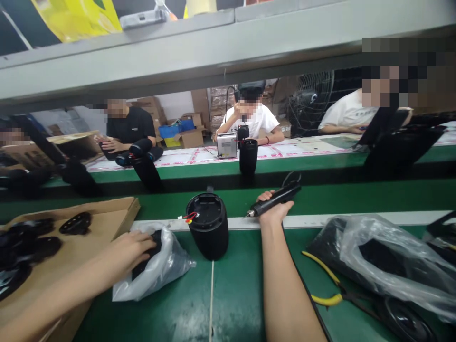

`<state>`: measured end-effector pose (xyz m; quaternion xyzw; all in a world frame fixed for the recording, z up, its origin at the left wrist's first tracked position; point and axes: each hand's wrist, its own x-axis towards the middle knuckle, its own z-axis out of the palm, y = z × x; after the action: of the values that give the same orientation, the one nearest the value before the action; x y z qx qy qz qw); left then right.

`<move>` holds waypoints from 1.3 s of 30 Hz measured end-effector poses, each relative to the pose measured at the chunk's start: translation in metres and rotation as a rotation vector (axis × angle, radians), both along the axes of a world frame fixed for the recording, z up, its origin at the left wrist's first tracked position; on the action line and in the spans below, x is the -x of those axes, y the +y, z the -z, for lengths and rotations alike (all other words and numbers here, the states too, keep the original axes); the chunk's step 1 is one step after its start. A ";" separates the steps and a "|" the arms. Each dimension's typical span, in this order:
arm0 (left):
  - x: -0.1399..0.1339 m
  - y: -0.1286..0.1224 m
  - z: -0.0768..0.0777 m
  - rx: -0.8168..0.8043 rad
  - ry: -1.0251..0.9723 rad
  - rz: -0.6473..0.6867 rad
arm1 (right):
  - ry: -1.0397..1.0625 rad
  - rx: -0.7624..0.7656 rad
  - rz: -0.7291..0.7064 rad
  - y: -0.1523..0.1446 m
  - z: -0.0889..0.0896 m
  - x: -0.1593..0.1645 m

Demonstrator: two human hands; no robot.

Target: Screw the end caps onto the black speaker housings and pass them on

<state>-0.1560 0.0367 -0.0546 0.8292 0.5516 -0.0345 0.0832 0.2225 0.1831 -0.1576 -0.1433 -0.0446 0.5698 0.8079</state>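
Note:
My right hand (272, 210) grips a black electric screwdriver (276, 199), its bit pointing left towards a black cylindrical speaker body (208, 232) that stands upright on the green bench. Red and yellow wires (190, 218) stick out at the speaker's top left rim. My left hand (133, 247) reaches into a clear plastic bag (156, 273) left of the speaker, fingers on a black part inside it.
A cardboard box (107, 221) with several black round parts sits at the left. Yellow-handled pliers (329, 289) and a large plastic bag (388, 261) of black parts lie at the right. Across the green conveyor, another speaker (248, 156) stands, and three people sit working.

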 end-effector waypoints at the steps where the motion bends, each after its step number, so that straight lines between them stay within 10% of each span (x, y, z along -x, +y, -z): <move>1: 0.001 0.002 0.006 0.001 0.001 0.017 | 0.047 -0.005 -0.001 -0.002 0.001 -0.002; 22: -0.001 -0.010 0.010 -0.247 -0.076 0.066 | 0.125 0.010 -0.053 -0.015 0.003 -0.007; 35: 0.001 -0.011 0.012 -0.244 -0.112 0.125 | 0.401 0.077 -0.032 -0.027 -0.019 -0.010; 39: 0.002 -0.007 0.018 -0.249 -0.106 0.122 | 0.425 0.035 -0.013 -0.032 -0.051 -0.008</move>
<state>-0.1583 0.0298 -0.0729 0.8658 0.4950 0.0731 0.0067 0.2302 0.1510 -0.1065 -0.0334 0.1357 0.5933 0.7928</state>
